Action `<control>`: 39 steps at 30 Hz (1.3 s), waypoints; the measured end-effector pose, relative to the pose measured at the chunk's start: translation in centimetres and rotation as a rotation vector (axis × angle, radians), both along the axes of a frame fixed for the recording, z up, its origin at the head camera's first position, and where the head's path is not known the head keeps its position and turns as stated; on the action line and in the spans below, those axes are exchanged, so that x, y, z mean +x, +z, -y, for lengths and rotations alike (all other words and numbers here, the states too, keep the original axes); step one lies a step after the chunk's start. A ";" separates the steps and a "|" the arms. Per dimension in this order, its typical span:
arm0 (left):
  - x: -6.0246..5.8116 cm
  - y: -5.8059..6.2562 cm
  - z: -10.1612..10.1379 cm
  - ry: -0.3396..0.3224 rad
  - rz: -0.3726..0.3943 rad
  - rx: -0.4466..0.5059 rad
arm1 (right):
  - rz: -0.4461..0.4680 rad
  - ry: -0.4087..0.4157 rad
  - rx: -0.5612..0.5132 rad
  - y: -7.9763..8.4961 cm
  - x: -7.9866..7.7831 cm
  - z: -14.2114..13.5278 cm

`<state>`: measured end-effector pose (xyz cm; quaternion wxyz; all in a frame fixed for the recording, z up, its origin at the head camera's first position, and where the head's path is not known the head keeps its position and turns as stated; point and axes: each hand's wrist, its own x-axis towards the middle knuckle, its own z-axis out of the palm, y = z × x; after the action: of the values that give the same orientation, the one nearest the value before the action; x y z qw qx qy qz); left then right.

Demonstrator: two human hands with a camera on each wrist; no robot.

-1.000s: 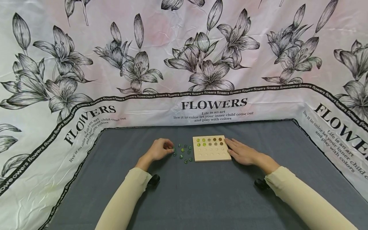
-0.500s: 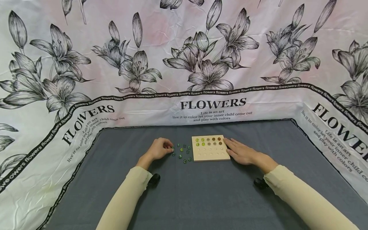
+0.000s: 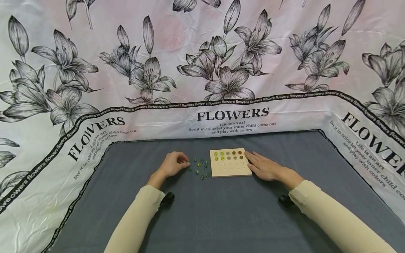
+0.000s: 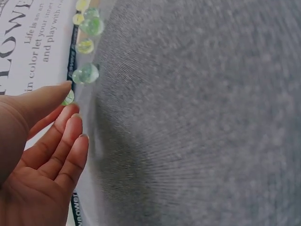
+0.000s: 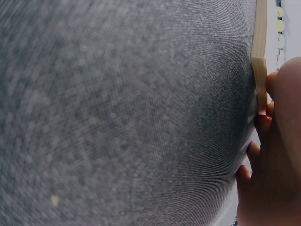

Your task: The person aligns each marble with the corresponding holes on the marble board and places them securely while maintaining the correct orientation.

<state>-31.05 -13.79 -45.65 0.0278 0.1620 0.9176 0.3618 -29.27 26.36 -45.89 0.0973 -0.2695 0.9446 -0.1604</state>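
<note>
My left hand (image 3: pixel 172 164) pinches a clear green glass marble (image 4: pixel 68 97) between thumb and index finger, at the left side of a loose group of marbles. Several green marbles (image 3: pixel 197 172) and a yellow-green one (image 3: pixel 199 164) lie between this hand and a pale wooden board (image 3: pixel 231 172). Yellow-green, clear and brown marbles sit in the board's two far rows of hollows; its two near rows show bare hollows. With fingers extended, my right hand (image 3: pixel 267 168) rests along the board's right edge. In the right wrist view its fingertips touch the board's side (image 5: pixel 260 42).
A dark grey cloth (image 3: pixel 221 218) covers the table. White fabric (image 3: pixel 164 123) printed with flowers and lettering rises behind it and along both sides. A black wrist device (image 3: pixel 167 199) shows below the left wrist, another (image 3: pixel 284 200) below the right.
The whole head view has shifted slightly to the left. Both hands, the board and the loose marbles keep nearly the same places relative to one another.
</note>
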 end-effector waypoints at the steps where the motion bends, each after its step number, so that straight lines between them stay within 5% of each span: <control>1: 0.1 0.1 0.0 0.002 -0.003 0.004 | 0.001 0.000 0.000 0.0 0.0 0.0; 39: 2.3 3.0 -5.4 -0.143 -0.086 0.095 | 0.015 -0.015 -0.001 -0.4 0.1 -0.2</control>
<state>-28.72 -8.43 -42.61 0.0064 0.2438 0.8858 0.3949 -29.21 26.56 -46.29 0.1030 -0.2612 0.9457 -0.1637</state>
